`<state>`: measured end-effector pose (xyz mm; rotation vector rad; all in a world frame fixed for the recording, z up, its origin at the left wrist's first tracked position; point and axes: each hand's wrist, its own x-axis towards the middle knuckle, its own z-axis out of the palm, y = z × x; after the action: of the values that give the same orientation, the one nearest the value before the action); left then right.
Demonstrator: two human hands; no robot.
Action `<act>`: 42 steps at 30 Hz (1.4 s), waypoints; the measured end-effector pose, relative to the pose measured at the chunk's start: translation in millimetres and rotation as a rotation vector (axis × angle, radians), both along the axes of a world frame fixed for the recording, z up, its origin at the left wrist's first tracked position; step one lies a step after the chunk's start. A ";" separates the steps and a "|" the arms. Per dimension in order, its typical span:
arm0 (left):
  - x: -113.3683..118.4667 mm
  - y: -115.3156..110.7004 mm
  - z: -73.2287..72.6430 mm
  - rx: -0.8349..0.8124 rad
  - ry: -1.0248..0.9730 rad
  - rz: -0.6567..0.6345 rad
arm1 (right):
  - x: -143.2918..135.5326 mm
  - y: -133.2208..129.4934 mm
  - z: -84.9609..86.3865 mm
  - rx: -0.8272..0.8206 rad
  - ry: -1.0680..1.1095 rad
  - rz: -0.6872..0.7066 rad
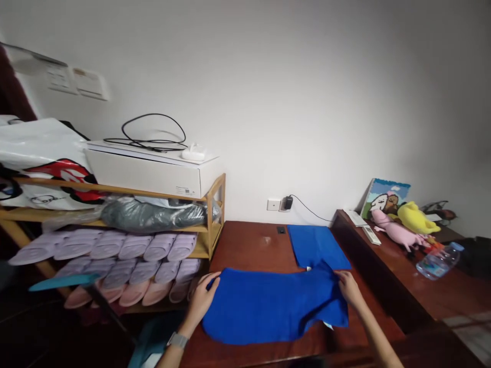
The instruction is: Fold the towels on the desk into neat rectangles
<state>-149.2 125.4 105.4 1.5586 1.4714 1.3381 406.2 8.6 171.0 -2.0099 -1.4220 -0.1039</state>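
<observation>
A blue towel lies spread and slightly rumpled on the dark red wooden table. My left hand grips its left edge with the fingers curled on the cloth; a watch sits on that wrist. My right hand pinches the towel's upper right corner. Just behind, a second blue towel lies folded flat near the wall, its front edge touching the spread one.
A wooden shoe rack at left holds several pale slippers, a white box with a cable, and bags. A lower side table at right carries plush toys, remotes and a water bottle. A wall socket sits behind.
</observation>
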 end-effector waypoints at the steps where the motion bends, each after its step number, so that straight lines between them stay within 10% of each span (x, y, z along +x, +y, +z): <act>1: -3.6 -7.3 -7.1 0.023 0.088 0.016 | 5.1 -13.9 -21.8 -0.017 0.001 -0.056; 7: 6.9 -29.3 -34.2 -0.282 0.292 -0.002 | -26.9 -48.4 -94.9 -0.160 -0.015 -0.068; 15: 49.2 -44.0 -16.6 -0.194 0.670 -0.088 | -29.5 -65.9 -145.8 -0.356 -0.111 0.005; 24: 1.2 -81.0 -53.4 -0.085 0.908 0.069 | 26.2 -87.7 -133.5 -0.313 -0.100 -0.105; 34: 62.7 -7.6 -4.6 -0.170 0.399 -0.262 | 5.5 -42.4 -144.3 -0.466 -0.165 0.004; 42: 89.9 -31.1 -2.9 -0.233 0.191 -0.515 | 14.9 -47.1 -146.4 -0.521 -0.202 0.038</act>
<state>-59.3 94.4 102.5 1.7832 1.1653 0.7148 421.1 -38.5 24.6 -2.4422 -1.7498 0.0945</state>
